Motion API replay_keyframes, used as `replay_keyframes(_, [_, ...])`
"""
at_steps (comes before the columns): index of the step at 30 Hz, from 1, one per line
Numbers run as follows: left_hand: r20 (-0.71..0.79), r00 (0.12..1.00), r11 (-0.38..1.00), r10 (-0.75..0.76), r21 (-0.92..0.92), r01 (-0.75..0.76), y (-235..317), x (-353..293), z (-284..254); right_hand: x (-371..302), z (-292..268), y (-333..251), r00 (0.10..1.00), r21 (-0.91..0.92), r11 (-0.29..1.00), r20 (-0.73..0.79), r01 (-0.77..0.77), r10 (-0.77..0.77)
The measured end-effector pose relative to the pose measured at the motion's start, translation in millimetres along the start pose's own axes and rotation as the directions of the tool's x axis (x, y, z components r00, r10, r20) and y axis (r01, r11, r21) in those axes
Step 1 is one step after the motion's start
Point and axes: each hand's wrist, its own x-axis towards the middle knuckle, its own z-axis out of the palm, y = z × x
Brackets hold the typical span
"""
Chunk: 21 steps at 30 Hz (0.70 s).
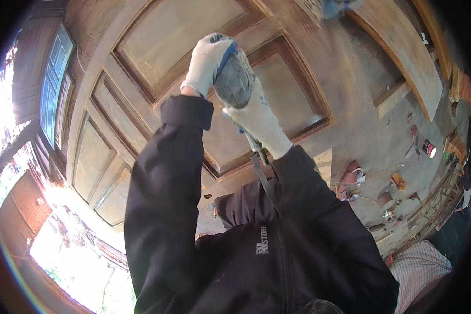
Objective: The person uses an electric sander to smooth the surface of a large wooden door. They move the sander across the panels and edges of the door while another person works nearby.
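Observation:
A large brown panelled wooden door (303, 57) lies beneath my hands, its raised mouldings darker than the flat panels. Both hands wear white gloves with blue on them. My right hand (260, 116) is wrapped around the body of what looks like an angle grinder, with a cable trailing back toward my jacket. Its round grey sanding disc (233, 82) is tilted up, facing me. At the disc's upper left edge, my left hand (210, 62) is closed on it, the fingertips mostly hidden behind. The disc is held above the door.
A curved wooden board (403, 49) lies at the far right. Below it on the floor are a small dark can (428, 148), a reddish object (349, 175) and scattered scraps. A bluish panelled door (55, 78) stands left. Someone's checked clothing (421, 272) shows lower right.

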Motion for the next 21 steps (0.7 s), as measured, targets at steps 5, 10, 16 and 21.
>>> replay_keyframes(5, [-0.055,0.998,0.988,-0.03,-0.15,0.022,-3,3,-24,11,-3,-22,0.992,-0.138,0.99,0.126,-0.002,0.02])
replay_keyframes(10, [-0.056,0.998,0.984,-0.027,-0.18,0.016,-6,-10,-23,5,25,8,0.993,-0.18,0.977,-0.011,0.116,-0.12])
replay_keyframes(16, [0.026,0.978,0.977,0.209,0.027,-0.21,-5,5,-26,11,-15,-24,0.958,0.018,0.996,0.276,-0.083,0.075])
replay_keyframes(21, [-0.061,0.998,0.993,0.02,-0.113,-0.027,-11,-2,-16,6,-8,-10,0.968,-0.032,0.998,0.244,-0.06,0.066])
